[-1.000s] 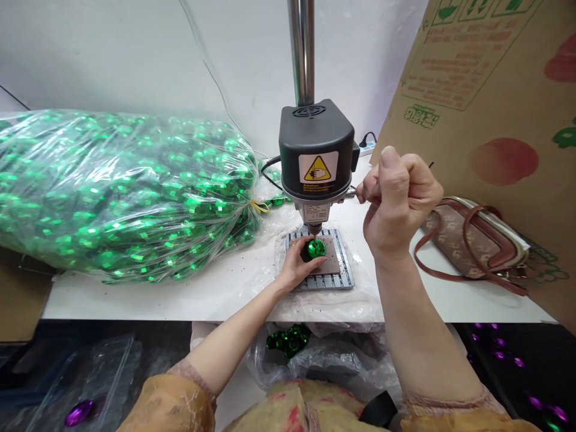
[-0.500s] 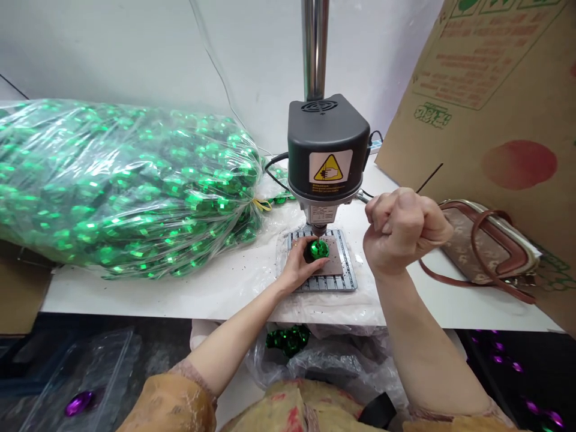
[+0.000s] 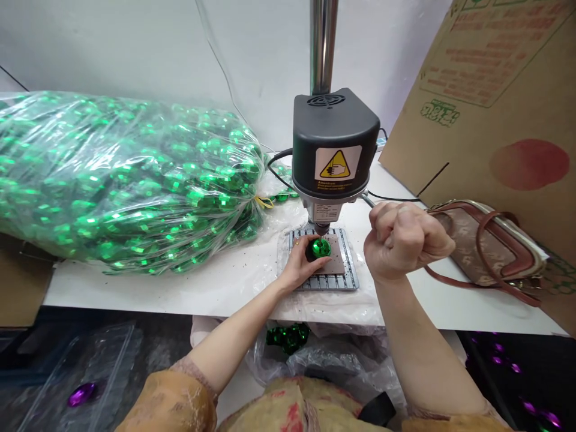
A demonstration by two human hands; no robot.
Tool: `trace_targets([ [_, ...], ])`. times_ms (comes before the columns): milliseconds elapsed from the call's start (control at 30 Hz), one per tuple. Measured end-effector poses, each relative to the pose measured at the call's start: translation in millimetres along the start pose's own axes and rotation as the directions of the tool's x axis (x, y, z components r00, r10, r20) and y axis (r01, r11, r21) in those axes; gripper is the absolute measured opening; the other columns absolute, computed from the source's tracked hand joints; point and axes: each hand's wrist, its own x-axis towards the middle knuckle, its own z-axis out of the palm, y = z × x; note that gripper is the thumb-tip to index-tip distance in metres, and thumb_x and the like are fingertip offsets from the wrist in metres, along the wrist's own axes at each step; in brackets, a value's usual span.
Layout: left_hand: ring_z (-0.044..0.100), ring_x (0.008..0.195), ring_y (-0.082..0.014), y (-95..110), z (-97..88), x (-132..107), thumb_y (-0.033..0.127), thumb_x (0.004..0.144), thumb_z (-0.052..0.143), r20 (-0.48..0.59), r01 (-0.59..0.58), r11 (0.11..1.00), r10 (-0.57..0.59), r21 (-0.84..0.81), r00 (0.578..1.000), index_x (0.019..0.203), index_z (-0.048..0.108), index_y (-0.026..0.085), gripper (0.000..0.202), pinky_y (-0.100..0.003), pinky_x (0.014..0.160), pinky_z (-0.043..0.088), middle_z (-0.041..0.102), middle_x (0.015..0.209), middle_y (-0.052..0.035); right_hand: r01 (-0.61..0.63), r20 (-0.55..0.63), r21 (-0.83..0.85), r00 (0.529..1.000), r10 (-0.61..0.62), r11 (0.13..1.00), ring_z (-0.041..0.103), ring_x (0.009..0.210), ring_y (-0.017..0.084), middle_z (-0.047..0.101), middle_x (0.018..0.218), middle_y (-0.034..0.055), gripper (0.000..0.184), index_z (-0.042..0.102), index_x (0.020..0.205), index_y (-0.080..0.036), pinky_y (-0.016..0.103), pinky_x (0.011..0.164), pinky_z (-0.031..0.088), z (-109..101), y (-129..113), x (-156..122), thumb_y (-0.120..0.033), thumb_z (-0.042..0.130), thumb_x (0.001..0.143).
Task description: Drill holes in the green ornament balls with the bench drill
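My left hand (image 3: 302, 263) is closed around the side of a shiny green faceted ball (image 3: 321, 247), thumb in front and fingers behind. The ball rests on a brown board on the slotted metal base (image 3: 351, 282) of a small bench drill press (image 3: 336, 135). Its chuck (image 3: 322, 228) is directly above, with a thin bit reaching the ball's top. To the right, my right hand (image 3: 405, 240) makes a fist around the end of the drill press lever (image 3: 368, 199); the grip itself is hidden by the fingers.
A big clear bag of green faceted balls (image 3: 135, 192) lies at the left. A handbag (image 3: 499, 246) leans near a cardboard box (image 3: 486, 120) on the right. More green balls (image 3: 288, 337) sit in plastic below the table edge. A purple ball (image 3: 81, 394) shows lower left.
My right hand has moved slightly down with the lever. The left hand keeps its hold on the ball under the chuck. The whole view has shifted a little.
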Motion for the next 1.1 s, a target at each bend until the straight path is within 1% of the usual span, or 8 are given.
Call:
trace_targets([
  [433, 0.064, 0.114, -0.0289, 3, 0.3, -1, 0.038, 0.077, 0.089, -0.01, 0.014, 1.0, -0.014, 0.005, 1.0, 0.122, 0.063, 0.021, 0.054, -0.044, 0.101, 0.05, 0.07, 0.117, -0.0083, 0.0, -0.031, -0.011, 1.0, 0.0, 1.0, 0.024, 0.04, 0.001, 0.025, 0.046, -0.0068, 0.052, 0.018, 0.055, -0.016, 0.024, 0.044, 0.027, -3, 0, -8, -0.014, 0.059, 0.088],
  [667, 0.068, 0.113, -0.0287, 11, 3.6, 1, 0.039, 0.074, 0.091, -0.072, 0.068, 0.995, -0.074, -0.075, 0.995, 0.118, 0.059, 0.02, 0.057, -0.044, 0.1, 0.054, 0.07, 0.117, -0.0095, -0.336, -0.125, -0.101, 0.938, 0.323, 0.937, 0.032, 0.039, 0.003, 0.036, 0.044, -0.0078, 0.046, 0.036, 0.053, -0.02, 0.024, 0.043, 0.026, 22, -8, 38, -0.017, 0.062, 0.091],
  [833, 0.071, 0.105, -0.0287, 18, -9.9, -50, 0.055, 0.075, 0.087, -0.281, 0.009, 0.995, 0.018, 0.094, 0.96, 0.113, 0.061, 0.021, 0.057, -0.045, 0.094, 0.058, 0.071, 0.108, -0.0105, -0.373, -0.106, -0.12, 0.926, 0.361, 0.92, 0.035, 0.038, 0.001, 0.038, 0.042, -0.0092, 0.048, 0.037, 0.053, -0.02, 0.023, 0.042, 0.027, 26, -5, 50, -0.025, 0.068, 0.089],
  [867, 0.071, 0.106, -0.0299, 16, -14.9, -69, 0.059, 0.074, 0.086, -0.229, -0.042, 0.99, 0.072, 0.134, 0.971, 0.113, 0.062, 0.022, 0.059, -0.046, 0.095, 0.059, 0.072, 0.109, -0.0117, -0.365, -0.11, -0.122, 0.929, 0.353, 0.923, 0.035, 0.039, 0.001, 0.038, 0.042, -0.0094, 0.048, 0.036, 0.054, -0.021, 0.022, 0.042, 0.027, 26, -4, 50, -0.025, 0.067, 0.09],
  [933, 0.072, 0.109, -0.0323, 8, -24.7, -113, 0.065, 0.072, 0.085, 0.051, -0.154, 0.975, 0.148, 0.161, 0.988, 0.109, 0.067, 0.023, 0.059, -0.047, 0.094, 0.061, 0.074, 0.112, -0.0144, -0.349, -0.118, -0.108, 0.934, 0.337, 0.931, 0.035, 0.039, 0.001, 0.038, 0.042, -0.0095, 0.046, 0.036, 0.055, -0.021, 0.022, 0.042, 0.026, 26, -4, 48, -0.021, 0.064, 0.091],
  [967, 0.073, 0.108, -0.0325, 2, -28.9, -134, 0.066, 0.072, 0.084, 0.236, -0.178, 0.969, 0.135, 0.17, 0.962, 0.107, 0.07, 0.025, 0.055, -0.046, 0.093, 0.062, 0.075, 0.116, -0.0153, -0.345, -0.12, -0.099, 0.935, 0.333, 0.934, 0.034, 0.038, 0.0, 0.038, 0.043, -0.0095, 0.045, 0.035, 0.055, -0.021, 0.021, 0.042, 0.026, 26, -4, 48, -0.019, 0.062, 0.092],
  [1033, 0.074, 0.109, -0.032, -11, -33.8, -171, 0.059, 0.08, 0.08, 0.518, -0.146, 0.963, 0.007, 0.227, 0.855, 0.108, 0.075, 0.03, 0.041, -0.044, 0.095, 0.061, 0.074, 0.128, -0.0148, -0.339, -0.118, -0.093, 0.937, 0.328, 0.936, 0.035, 0.038, 0.0, 0.037, 0.043, -0.0095, 0.045, 0.035, 0.055, -0.021, 0.021, 0.042, 0.026, 27, -5, 47, -0.018, 0.06, 0.093],
  [1100, 0.072, 0.117, -0.0331, -26, -33.1, -194, 0.05, 0.088, 0.073, 0.605, -0.054, 0.948, -0.156, 0.314, 0.781, 0.119, 0.075, 0.035, 0.034, -0.047, 0.103, 0.058, 0.069, 0.142, -0.0123, -0.342, -0.119, -0.112, 0.937, 0.329, 0.933, 0.036, 0.039, -0.001, 0.036, 0.043, -0.0096, 0.046, 0.034, 0.055, -0.021, 0.02, 0.044, 0.026, 28, -6, 48, -0.019, 0.059, 0.093],
])
